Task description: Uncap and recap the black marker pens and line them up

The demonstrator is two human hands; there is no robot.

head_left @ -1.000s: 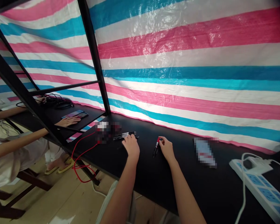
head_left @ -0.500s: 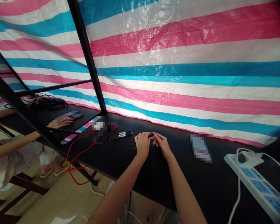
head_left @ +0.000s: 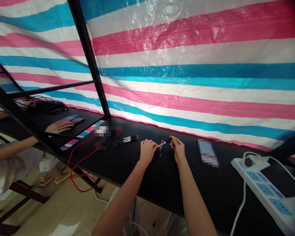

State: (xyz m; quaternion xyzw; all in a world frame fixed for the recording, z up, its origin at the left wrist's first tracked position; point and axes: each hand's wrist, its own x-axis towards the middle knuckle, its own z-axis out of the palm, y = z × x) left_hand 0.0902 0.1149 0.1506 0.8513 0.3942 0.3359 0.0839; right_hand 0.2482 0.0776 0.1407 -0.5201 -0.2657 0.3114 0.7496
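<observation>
A slim pen (head_left: pixel 165 143), dark at its right end and lighter towards the left, is held level above the black table. My left hand (head_left: pixel 147 151) is closed on the left end of it. At the right end, the thumb and fingertips of my right hand (head_left: pixel 178 148) pinch the dark part. Below the pen, between my hands, lie small dark and light pen-like pieces (head_left: pixel 159 153) with a bit of red, too small to make out. Left of my left hand is a small group of pens (head_left: pixel 130 139), lying side by side.
A pixelated item with red cables (head_left: pixel 76 150) lies left of the pens. To the right are a pixelated pale packet (head_left: pixel 207 153) and a white power strip (head_left: pixel 263 186) with a cable. Beyond the black metal frame (head_left: pixel 88 55), another person's hand (head_left: pixel 59 127) rests by a phone (head_left: pixel 78 121).
My hands have drawn apart, the right one moving rightward. The pen, largely hidden between my fingers before, now shows stretched between them. The whole view has shifted slightly.
</observation>
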